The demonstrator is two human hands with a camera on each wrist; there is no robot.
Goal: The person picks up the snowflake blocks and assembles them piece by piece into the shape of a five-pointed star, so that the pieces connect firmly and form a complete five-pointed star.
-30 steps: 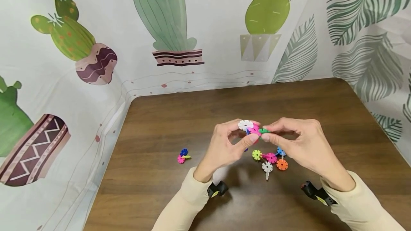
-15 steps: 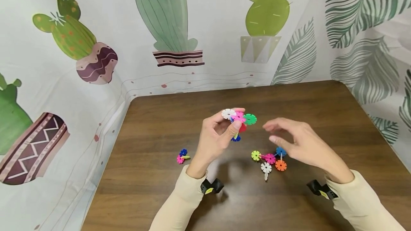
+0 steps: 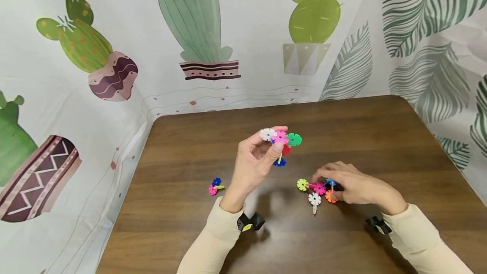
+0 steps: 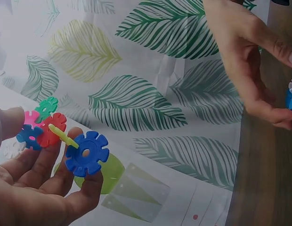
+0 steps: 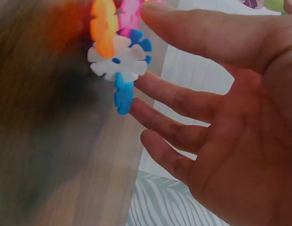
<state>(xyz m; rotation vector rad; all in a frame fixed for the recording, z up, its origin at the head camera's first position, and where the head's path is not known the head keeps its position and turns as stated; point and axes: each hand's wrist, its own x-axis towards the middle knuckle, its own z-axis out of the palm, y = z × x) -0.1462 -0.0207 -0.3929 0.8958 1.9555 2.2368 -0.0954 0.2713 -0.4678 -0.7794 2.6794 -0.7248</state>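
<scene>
My left hand (image 3: 253,162) pinches, between thumb and fingers, a joined cluster of snowflake discs (image 3: 280,137) held above the table. White, pink, green, red and blue notched discs make it up. In the left wrist view, a yellow disc (image 4: 62,135) seen edge-on links the red one to a blue disc (image 4: 86,153). My right hand (image 3: 355,184) is spread around the right side of a second snowflake-disc cluster (image 3: 318,188) on the table. Its thumb is by the orange disc (image 3: 331,196), and its fingers partly cover a blue disc. The right wrist view shows the fingertips close to a white disc (image 5: 117,60).
A small cluster of blue, pink and yellow discs (image 3: 213,190) lies left of my left hand on the wooden table (image 3: 171,231). Behind the table hangs a cloth (image 3: 258,20) printed with cacti and leaves. Each wrist bears a black camera (image 3: 251,222).
My right hand has let go of the green disc and moved down to the table cluster. My left hand has shifted left and slightly up with its cluster.
</scene>
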